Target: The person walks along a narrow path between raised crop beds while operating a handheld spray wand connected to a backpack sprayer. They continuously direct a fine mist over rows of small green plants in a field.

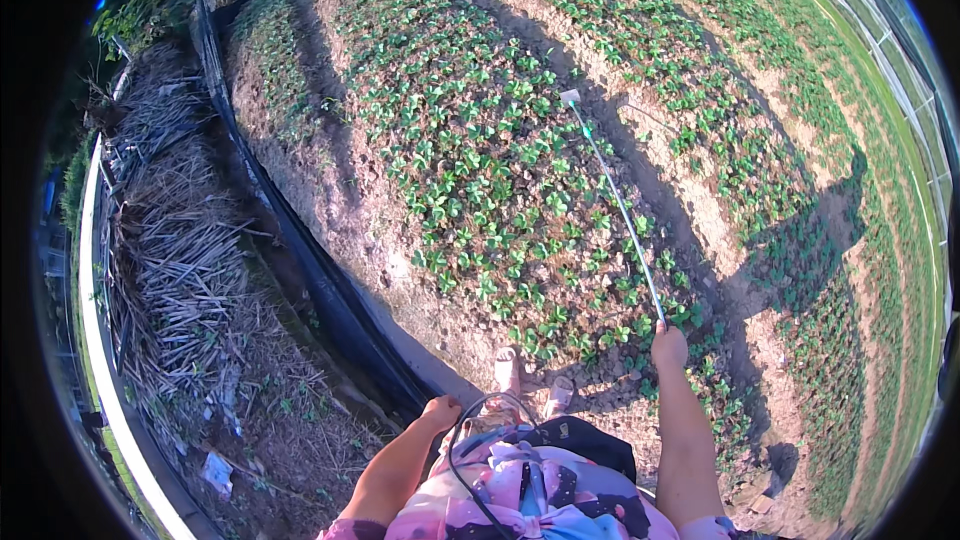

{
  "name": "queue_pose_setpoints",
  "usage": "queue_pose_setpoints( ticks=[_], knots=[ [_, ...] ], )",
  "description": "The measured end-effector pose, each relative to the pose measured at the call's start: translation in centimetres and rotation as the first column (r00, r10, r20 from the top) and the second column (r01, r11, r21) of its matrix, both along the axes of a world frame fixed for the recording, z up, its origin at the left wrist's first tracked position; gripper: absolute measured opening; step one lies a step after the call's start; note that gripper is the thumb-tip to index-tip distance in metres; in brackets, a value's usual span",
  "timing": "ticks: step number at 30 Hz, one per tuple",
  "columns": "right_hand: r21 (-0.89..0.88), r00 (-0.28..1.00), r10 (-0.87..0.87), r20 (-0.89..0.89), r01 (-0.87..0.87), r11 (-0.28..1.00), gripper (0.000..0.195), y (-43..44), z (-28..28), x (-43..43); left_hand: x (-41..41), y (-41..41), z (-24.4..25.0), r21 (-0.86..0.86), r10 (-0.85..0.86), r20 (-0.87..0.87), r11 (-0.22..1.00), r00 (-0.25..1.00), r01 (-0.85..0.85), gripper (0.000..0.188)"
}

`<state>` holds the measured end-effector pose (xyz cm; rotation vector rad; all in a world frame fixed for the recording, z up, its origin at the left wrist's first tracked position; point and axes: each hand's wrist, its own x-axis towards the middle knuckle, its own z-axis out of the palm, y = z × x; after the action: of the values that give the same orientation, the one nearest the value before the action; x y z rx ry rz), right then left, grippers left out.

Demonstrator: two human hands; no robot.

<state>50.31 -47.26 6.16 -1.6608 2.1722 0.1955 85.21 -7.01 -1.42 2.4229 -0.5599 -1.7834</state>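
My right hand is closed around the near end of a long thin metal spray lance. The lance slants forward over the edge of a bed of low leafy plants. Near its tip is a green fitting, and a flat pale head ends it above the bed's right side. My left hand hangs low at my left with curled fingers, near a black mesh sheet. Whether it grips something is hidden. A dark hose loops in front of my body.
A dirt furrow divides this bed from more planted rows. Left of the mesh lies a heap of dry stalks, bordered by a pale rail. My sandalled feet stand at the bed's near end. My shadow crosses the right rows.
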Motion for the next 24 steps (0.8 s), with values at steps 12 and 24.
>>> queue_pose_setpoints(
  ticks=[12,24],
  knots=[
    [0.507,0.660,-0.560,0.500,0.301,0.808,0.044,4.1,-2.1,-6.3,-0.5,-0.5,1.2,-0.008,0.072,0.025,0.997,0.997,-0.072,0.035],
    [0.029,0.997,0.071,-0.013,-0.071,0.997,0.047,7.5,0.0,-9.2,-2.3,-5.3,5.7,-0.010,-0.191,0.095,0.981,0.977,0.193,0.037]
  ],
)
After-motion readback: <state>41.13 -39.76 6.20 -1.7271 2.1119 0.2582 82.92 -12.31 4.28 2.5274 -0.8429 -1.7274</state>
